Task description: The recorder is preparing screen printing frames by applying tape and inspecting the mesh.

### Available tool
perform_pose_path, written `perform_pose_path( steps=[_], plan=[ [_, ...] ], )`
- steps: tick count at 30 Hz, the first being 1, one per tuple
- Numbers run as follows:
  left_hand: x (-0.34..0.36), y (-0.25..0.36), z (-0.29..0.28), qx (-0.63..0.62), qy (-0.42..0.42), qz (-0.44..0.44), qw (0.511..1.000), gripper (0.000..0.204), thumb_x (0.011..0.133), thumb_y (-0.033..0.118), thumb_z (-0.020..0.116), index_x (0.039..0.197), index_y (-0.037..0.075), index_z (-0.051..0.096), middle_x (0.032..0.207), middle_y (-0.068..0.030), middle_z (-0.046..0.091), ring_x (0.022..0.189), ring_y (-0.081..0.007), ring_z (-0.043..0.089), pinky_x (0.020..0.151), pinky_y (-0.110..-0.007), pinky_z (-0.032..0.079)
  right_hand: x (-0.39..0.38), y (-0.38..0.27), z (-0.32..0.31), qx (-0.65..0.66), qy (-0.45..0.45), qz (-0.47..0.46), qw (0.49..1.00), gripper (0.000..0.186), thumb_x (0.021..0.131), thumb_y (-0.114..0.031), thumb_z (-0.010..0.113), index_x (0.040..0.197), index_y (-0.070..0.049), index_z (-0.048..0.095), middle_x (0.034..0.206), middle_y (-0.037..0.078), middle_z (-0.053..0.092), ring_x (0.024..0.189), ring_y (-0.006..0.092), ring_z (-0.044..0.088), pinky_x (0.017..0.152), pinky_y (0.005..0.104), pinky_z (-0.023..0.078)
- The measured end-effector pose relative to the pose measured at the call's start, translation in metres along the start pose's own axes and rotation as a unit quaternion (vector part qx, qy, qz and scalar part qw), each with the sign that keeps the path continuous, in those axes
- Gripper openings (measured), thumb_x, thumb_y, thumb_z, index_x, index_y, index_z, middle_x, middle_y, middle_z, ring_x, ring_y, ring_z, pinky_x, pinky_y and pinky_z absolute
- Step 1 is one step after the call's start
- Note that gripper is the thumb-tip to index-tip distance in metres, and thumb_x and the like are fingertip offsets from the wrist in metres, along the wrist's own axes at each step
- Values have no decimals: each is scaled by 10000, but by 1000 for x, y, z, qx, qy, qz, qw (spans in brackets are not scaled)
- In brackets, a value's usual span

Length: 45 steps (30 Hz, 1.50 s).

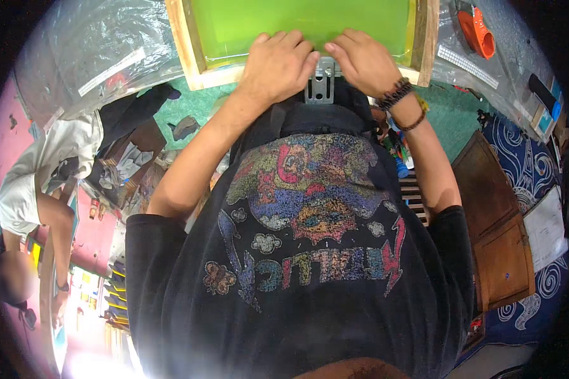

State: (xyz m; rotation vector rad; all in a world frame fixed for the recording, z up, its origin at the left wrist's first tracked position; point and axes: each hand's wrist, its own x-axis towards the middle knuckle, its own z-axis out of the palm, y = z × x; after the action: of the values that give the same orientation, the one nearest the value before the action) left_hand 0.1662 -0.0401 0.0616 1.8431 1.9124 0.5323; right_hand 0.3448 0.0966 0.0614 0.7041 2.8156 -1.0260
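Note:
A wooden frame (432, 38) with a translucent green panel (303, 16) lies at the top centre. My left hand (278, 66) grips its near edge left of centre, palm down, with fingers bent over onto the green. My right hand (360, 63), a beaded bracelet on its wrist, grips the same edge right of centre in a similar curl. Between my hands, a slotted metal bracket (318, 85) sits at the frame's near edge.
A plastic-covered surface (120, 38) flanks the frame, with an orange object (477, 31) at right. At lower left, another person (35, 189) in white bends over a board. Brown panels (499, 252) and patterned blue fabric (528, 158) are at right.

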Motion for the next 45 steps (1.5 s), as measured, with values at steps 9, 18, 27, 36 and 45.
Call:
perform_pose_path(
  steps=[9,18,27,36,45],
  plan=[
    [-61,-58,-41,106,-41,-46,992,199,971,255,600,934,72,670,856,-72,624,827,-285,629,748,-422,427,-44,42,-30,-168,-39,13,985,418,1030,-405,532,895,-30,658,881,153,653,869,356,654,729,464,539],
    [-47,-39,-33,96,-54,30,994,277,966,381,604,1038,118,657,969,-62,628,953,-253,617,789,-432,414,-20,6,-3,-28,-13,-94,995,553,973,-556,574,1151,-38,647,1076,167,664,1039,351,622,951,471,470],
    [-76,-108,-82,225,-114,141,957,463,950,554,595,1020,105,682,1076,-65,645,1323,-278,489,989,-484,399,-45,80,-74,-251,-81,-192,945,687,834,-705,648,981,-34,671,1018,143,698,1253,319,555,1196,536,313],
    [-79,-118,-82,202,-105,129,965,494,885,577,666,935,87,648,1014,-70,608,1199,-272,544,930,-463,409,-71,84,-107,-248,-64,-214,943,447,826,-490,751,901,-53,689,1144,114,681,1386,282,496,1222,531,298],
    [-92,-113,-74,200,-45,144,968,418,890,453,709,1170,145,672,1030,-12,628,1175,-222,568,886,-402,437,-70,89,-90,-234,-95,-177,951,448,938,-475,653,1143,-77,675,1190,79,696,1378,293,497,1226,553,268]
  ],
)
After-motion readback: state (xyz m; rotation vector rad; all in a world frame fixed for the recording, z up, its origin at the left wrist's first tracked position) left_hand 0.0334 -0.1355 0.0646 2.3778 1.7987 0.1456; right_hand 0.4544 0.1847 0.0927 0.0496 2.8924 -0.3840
